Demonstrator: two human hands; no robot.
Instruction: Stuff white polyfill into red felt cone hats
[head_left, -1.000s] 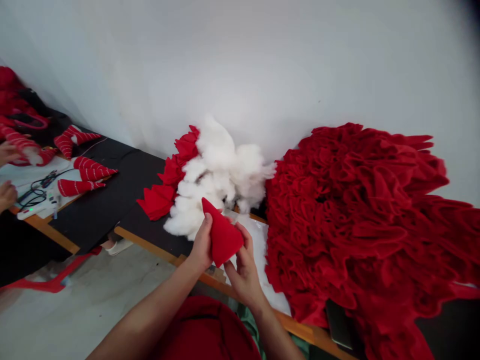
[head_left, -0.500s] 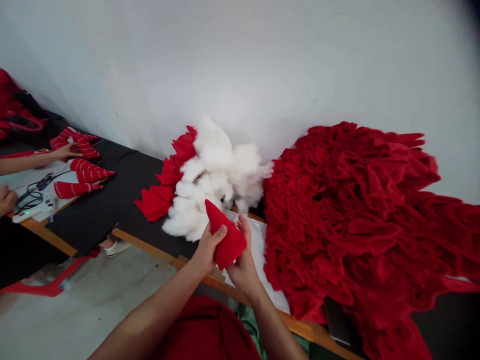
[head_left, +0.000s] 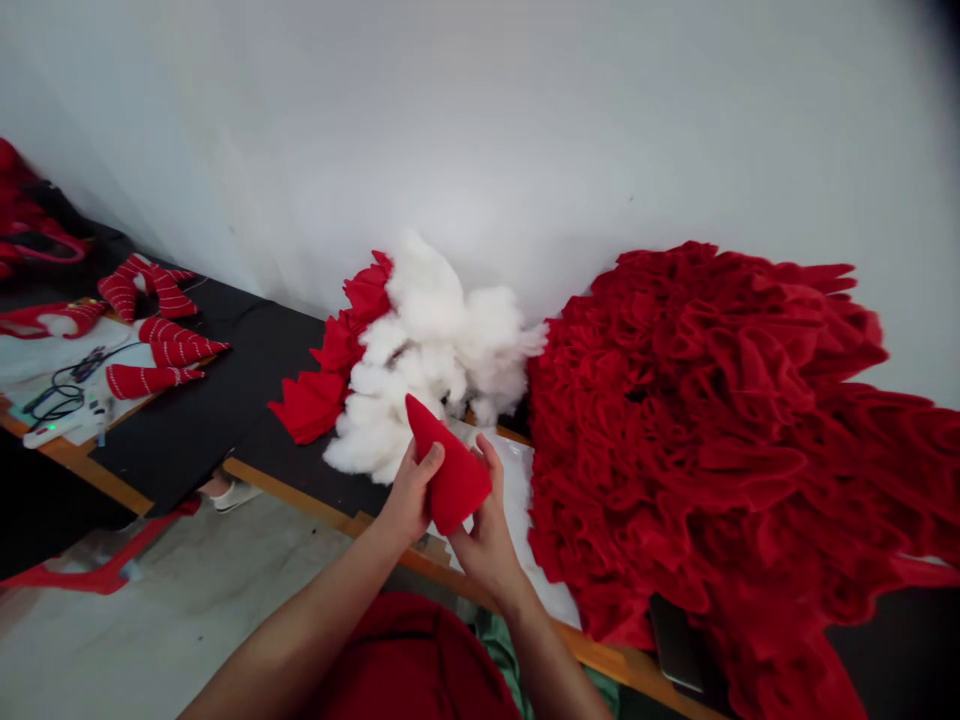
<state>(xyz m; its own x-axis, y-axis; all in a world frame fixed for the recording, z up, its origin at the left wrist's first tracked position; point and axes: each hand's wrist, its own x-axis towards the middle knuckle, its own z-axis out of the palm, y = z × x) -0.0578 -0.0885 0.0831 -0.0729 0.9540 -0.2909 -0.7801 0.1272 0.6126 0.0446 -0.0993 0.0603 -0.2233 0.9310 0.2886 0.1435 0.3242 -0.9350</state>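
A red cone-shaped fabric piece (head_left: 453, 470), pointed at its upper left end, is held up between both my hands over the table's front edge. My left hand (head_left: 411, 500) grips its left side with the thumb lying across the front. From the lower right, my right hand (head_left: 489, 530) holds the wide end, fingers behind it. A bit of white shows at the wide end near my right hand. Just behind is a heap of white stuffing (head_left: 427, 350), with several red cones (head_left: 311, 402) along its left side.
A big pile of red fabric pieces (head_left: 675, 430) covers the right side against the wall. A phone-like dark slab (head_left: 676, 645) lies at its front edge. Red striped cones (head_left: 161, 378), cables and a power strip (head_left: 56, 430) lie on the left table.
The red cone and both my hands have shifted slightly up and left. At the far left, another person's hands have gone out of view from the striped pieces.
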